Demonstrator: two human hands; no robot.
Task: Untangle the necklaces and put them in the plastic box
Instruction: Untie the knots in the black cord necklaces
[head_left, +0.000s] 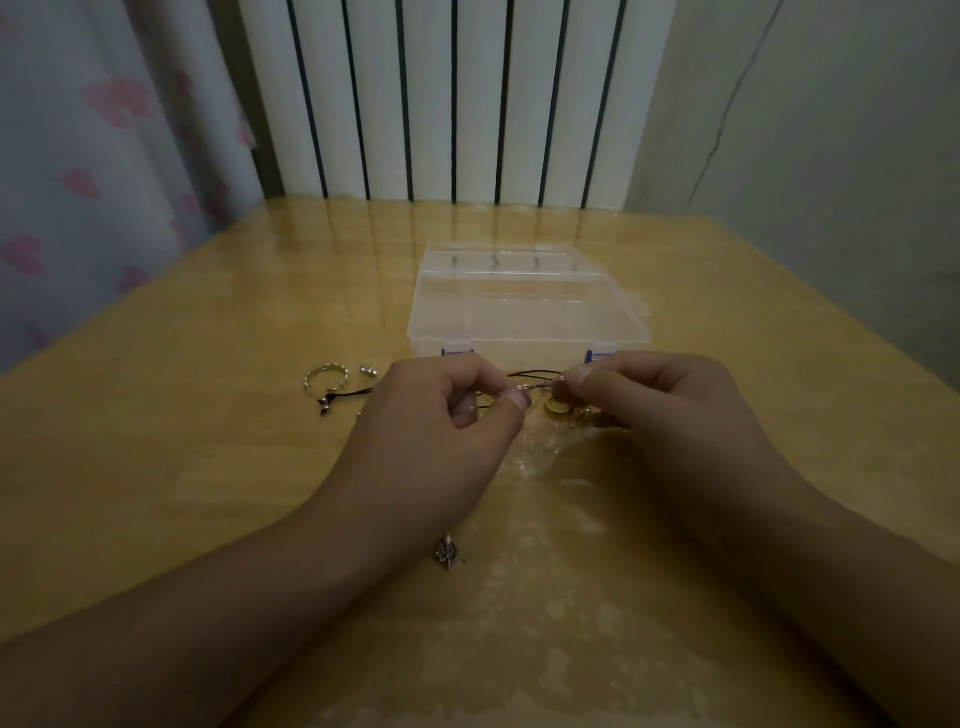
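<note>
1. The left hand (441, 415) has its fingers curled, thumb and forefinger pinching a thin beaded chain necklace (524, 389) just above the glossy yellow wooden worktop (182, 467).
2. The right hand (660, 400) pinches the other end of that short stretch of chain, its fingers curled likewise; the two hands sit close together, the chain drawn between them.
3. A dark cord necklace (530, 373) loops just behind the chain between the hands; where it ends is hidden by the fingers.
4. The clear plastic box with blue latches (524, 306) stands closed on the worktop just beyond the hands.
5. A gold ring (556, 405) lies under the chain, beside the right hand's thumb.
6. Left of the left hand lie a silver twisted bangle (327, 382), a small silver ear stud (369, 370) and a dark pendant on a black cord (327, 405).
7. A small dark metal pendant (447, 553) rests on the worktop between the forearms, nearer the left.
8. A white ribbed radiator (467, 98) stands behind the worktop, a curtain with pink hearts (104, 156) to its left.
</note>
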